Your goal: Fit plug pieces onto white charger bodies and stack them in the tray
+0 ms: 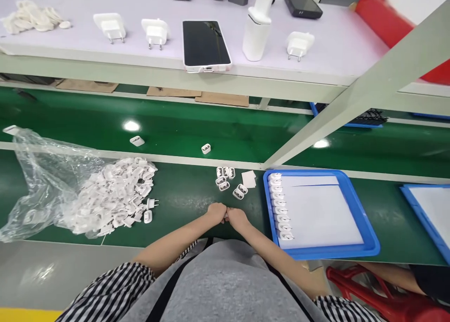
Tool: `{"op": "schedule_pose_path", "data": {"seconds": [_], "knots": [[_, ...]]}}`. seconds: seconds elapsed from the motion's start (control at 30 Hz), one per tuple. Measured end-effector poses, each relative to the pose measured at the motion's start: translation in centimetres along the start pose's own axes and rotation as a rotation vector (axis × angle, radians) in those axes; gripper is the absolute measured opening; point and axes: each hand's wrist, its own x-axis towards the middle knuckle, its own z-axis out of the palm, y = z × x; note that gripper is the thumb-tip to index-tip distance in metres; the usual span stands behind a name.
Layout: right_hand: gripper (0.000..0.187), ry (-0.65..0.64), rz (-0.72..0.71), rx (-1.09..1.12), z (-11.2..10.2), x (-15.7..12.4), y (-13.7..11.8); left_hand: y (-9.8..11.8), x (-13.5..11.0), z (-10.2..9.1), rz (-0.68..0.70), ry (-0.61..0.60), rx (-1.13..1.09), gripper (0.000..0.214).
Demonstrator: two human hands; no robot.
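My left hand [216, 212] and my right hand [238, 218] meet at the near edge of the green bench, fingers curled together. Whatever they hold between them is small and mostly hidden by the fingers. Just beyond them lie several small white oval charger housings [224, 186] with dark insides. A few white square sheets [249, 179] are to the right of these. To the left, a heap of white plug parts [112, 195] spills from a clear plastic bag [38, 181]. At the right, a blue tray [321, 255] lined with white holds a column of white plug parts [280, 209] along its left side.
A slanted metal post [326, 111] rises behind the tray. Above the bench, a shelf [87, 59] carries a phone [206, 43], white plugs [155, 32] and a red bin [379, 17]. Another blue tray [427, 214], a red stool [355, 284] and a person's arm [393, 273] are at right.
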Motion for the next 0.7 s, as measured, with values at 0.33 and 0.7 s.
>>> {"op": "schedule_pose_path", "data": {"seconds": [0.33, 0.7], "knots": [[0.031, 0.017, 0.055, 0.112, -3.1, -1.4, 1.1, 0.3, -0.9, 0.7, -0.022, 0.004, 0.188, 0.028], [0.049, 0.433, 0.796, 0.059, -18.0, -0.9, 24.4, -1.8, 1.8, -8.7, -0.382, 0.298, 0.066, 0.033]]}}
